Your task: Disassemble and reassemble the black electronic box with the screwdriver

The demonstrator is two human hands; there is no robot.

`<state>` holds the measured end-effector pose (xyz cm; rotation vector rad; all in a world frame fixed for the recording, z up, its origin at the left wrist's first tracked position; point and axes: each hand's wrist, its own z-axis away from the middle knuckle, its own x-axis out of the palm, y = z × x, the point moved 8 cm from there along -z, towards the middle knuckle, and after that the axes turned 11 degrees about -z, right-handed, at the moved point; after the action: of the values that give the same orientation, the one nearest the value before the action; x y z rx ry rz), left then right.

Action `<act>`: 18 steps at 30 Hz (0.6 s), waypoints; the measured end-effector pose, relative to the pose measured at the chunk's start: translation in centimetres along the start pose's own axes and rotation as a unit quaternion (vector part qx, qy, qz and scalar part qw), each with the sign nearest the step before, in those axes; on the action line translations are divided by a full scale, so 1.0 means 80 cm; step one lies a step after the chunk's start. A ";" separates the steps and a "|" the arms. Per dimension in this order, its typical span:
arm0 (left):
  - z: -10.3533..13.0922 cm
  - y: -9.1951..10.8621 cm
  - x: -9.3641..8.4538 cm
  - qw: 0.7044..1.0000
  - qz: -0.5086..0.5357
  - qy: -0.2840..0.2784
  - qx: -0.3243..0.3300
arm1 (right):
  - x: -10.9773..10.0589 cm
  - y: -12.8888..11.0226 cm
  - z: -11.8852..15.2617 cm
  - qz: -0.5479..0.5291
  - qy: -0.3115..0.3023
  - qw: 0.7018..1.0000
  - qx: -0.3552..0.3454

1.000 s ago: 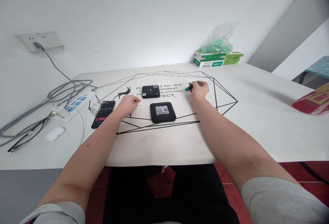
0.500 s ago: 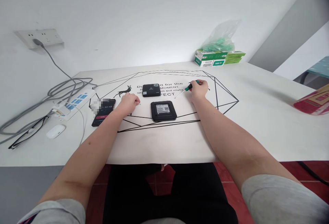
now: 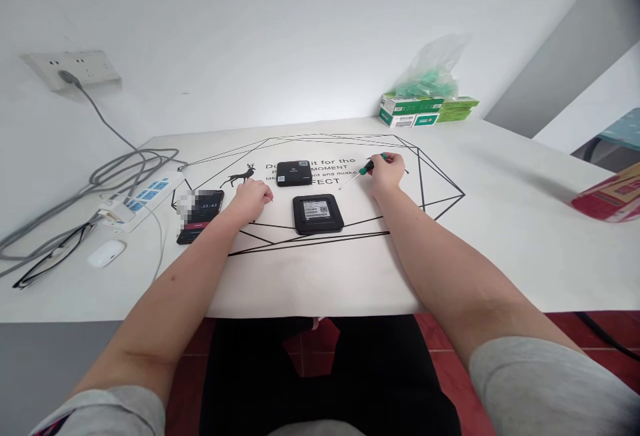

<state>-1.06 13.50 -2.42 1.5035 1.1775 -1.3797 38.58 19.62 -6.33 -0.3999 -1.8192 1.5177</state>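
Observation:
My right hand (image 3: 389, 171) is closed round the green and black handle of a screwdriver (image 3: 367, 167), whose thin shaft points down and left to the printed mat (image 3: 320, 276). My left hand (image 3: 254, 197) rests on the mat with its fingers curled together; whether something small is between them cannot be made out. Between the hands lies a flat black device (image 3: 318, 214) with a white label. Behind it is a smaller black box (image 3: 294, 173) with small stickers. A phone (image 3: 201, 216) showing a timer lies left of my left hand.
At the left are a power strip (image 3: 150, 197), grey cables (image 3: 107, 168), glasses (image 3: 53, 257) and a white mouse (image 3: 107, 253). Green and white boxes (image 3: 410, 108) with a plastic bag (image 3: 433, 73) stand at the back right. A red package (image 3: 607, 195) sits at the right edge.

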 end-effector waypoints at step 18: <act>-0.001 -0.003 -0.005 0.999 0.021 0.032 -0.004 | 0.002 0.004 -0.006 0.016 -0.003 1.000 -0.013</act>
<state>-1.28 13.60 -2.01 1.5689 1.1820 -1.3064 38.75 20.13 -6.59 -0.4396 -1.8468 1.5203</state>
